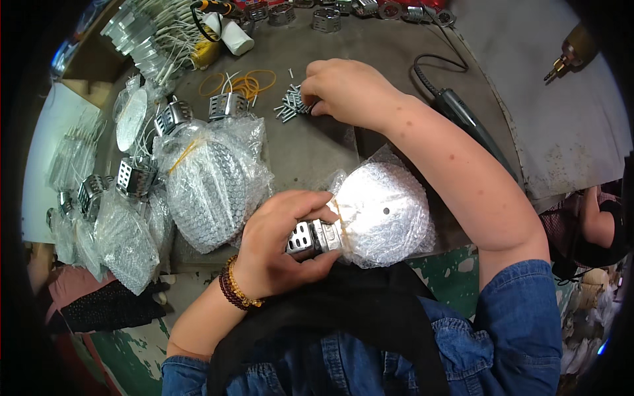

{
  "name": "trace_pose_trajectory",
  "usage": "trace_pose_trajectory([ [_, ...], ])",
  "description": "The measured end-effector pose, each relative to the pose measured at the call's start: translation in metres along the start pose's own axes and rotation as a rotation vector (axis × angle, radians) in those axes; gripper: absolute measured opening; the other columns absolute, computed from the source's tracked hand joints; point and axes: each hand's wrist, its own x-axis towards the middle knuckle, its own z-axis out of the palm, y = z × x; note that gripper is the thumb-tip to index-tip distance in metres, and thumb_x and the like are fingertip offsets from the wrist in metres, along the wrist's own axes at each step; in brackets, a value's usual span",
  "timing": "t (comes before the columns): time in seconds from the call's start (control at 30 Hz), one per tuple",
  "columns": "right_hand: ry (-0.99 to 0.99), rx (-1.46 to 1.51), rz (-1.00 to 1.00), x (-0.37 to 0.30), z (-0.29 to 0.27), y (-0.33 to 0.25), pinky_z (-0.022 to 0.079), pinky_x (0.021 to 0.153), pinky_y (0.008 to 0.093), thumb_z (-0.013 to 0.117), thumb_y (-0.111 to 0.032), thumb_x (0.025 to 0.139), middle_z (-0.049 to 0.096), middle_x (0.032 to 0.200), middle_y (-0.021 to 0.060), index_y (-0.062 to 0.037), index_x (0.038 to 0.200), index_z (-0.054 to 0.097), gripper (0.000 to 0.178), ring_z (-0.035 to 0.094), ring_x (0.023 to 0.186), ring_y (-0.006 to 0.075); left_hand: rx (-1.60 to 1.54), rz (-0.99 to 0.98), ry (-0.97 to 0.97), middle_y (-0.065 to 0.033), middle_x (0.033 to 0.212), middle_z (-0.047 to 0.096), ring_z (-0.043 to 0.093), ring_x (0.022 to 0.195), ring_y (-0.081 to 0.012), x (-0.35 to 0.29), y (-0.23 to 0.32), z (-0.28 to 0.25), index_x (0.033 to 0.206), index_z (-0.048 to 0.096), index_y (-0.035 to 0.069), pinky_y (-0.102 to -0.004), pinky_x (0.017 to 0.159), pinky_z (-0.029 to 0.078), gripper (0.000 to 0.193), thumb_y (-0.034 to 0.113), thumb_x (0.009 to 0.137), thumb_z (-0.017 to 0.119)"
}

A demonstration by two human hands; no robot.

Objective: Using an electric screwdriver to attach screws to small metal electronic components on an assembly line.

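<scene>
My left hand is wrapped round the slotted metal neck of a round silver piece in bubble wrap, which lies near the table's front edge. A dark hole shows in the round part's face, and a rubber band circles the wrap beside the neck. Farther off, my right hand reaches over a small heap of screws, fingertips bent down at its right side. Whether a screw is between those fingertips is hidden. Another bubble-wrapped piece with a slotted metal neck lies left of my left hand.
Rubber bands lie beyond the wrapped pieces. A black corded tool rests right of my right arm; an electric screwdriver hangs at the upper right. More wrapped pieces and silver parts with white wires crowd the left.
</scene>
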Motion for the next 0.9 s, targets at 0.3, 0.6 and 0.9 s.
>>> trace_pose_trajectory([
  [0.3, 0.188, 0.189, -0.048, -0.029, 0.003, -0.018, 0.052, 0.084, 0.0430, 0.067, -0.003, 0.088, 0.066, 0.101, 0.0110, -0.0074, 0.108, 0.069, 0.020, 0.064, 0.099, 0.0328, -0.016, 0.035, -0.001, -0.0072, 0.104, 0.074, 0.068, 0.103, -0.0332, 0.000, -0.004, -0.002, 0.126, 0.061, 0.003, -0.0425, 0.093, 0.054, 0.069, 0.006, 0.063, 0.089],
  [0.6, 0.241, 0.543, -0.009, -0.143, -0.018, -0.105, 0.053, 0.073, 0.0365, 0.072, -0.009, 0.081, 0.068, 0.090, 0.0094, -0.0045, 0.104, 0.069, 0.024, 0.066, 0.087, 0.0282, -0.073, 0.028, -0.024, -0.0083, 0.106, 0.073, 0.067, 0.107, -0.0333, -0.001, -0.006, 0.001, 0.129, 0.061, 0.004, -0.0425, 0.094, 0.053, 0.077, 0.007, 0.058, 0.092],
  [0.9, 0.349, 0.419, 0.059, -0.141, -0.001, -0.121, 0.045, 0.081, 0.0397, 0.073, -0.005, 0.072, 0.059, 0.089, 0.0052, -0.0061, 0.095, 0.065, 0.024, 0.059, 0.085, 0.0269, -0.128, -0.063, -0.020, -0.0092, 0.107, 0.073, 0.068, 0.105, -0.0340, -0.007, -0.007, 0.002, 0.130, 0.058, 0.004, -0.0435, 0.095, 0.053, 0.079, 0.007, 0.059, 0.092],
])
